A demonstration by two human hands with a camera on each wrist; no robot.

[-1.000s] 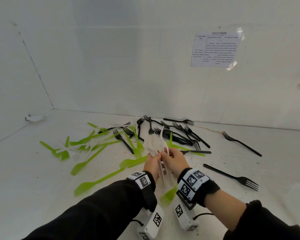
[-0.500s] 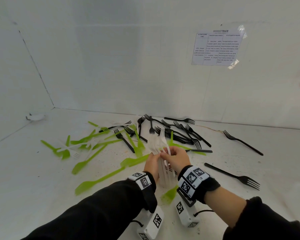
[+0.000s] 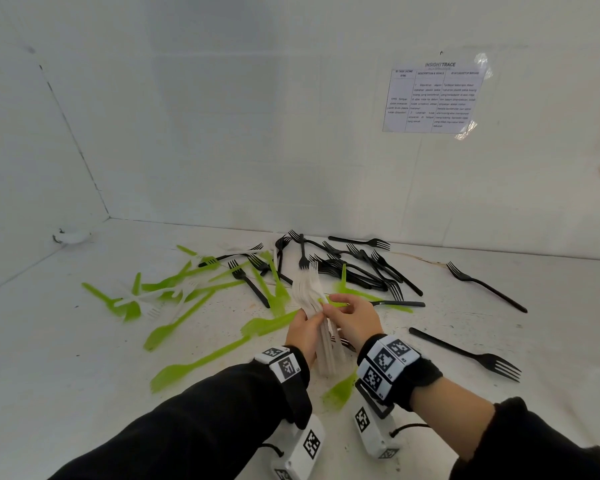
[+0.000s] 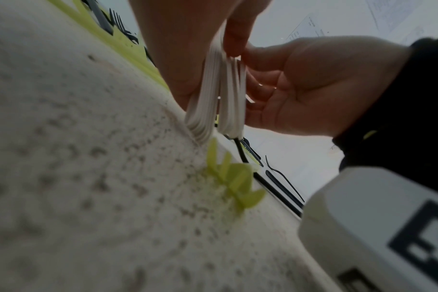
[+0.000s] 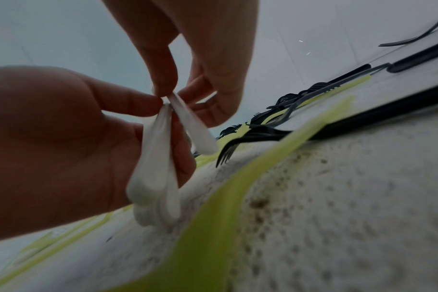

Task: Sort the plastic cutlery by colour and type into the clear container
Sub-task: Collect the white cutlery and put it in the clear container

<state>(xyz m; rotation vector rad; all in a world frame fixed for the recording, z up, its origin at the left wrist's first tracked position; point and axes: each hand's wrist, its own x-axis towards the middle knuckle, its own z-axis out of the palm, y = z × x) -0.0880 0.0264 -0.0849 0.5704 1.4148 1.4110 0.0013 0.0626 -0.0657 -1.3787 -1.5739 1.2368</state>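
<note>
Head view: hands (image 3: 303, 332) around white cutlery (image 3: 309, 292)

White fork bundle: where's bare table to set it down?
Bare table lies right of the hands, between the two lone black forks; also far left, beyond the green cutlery. Centre is crowded: the black fork pile behind the white fork bundle.

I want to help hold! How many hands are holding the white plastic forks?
2. The left hand grips the upright bundle of white plastic forks; the right hand pinches one fork.
</note>
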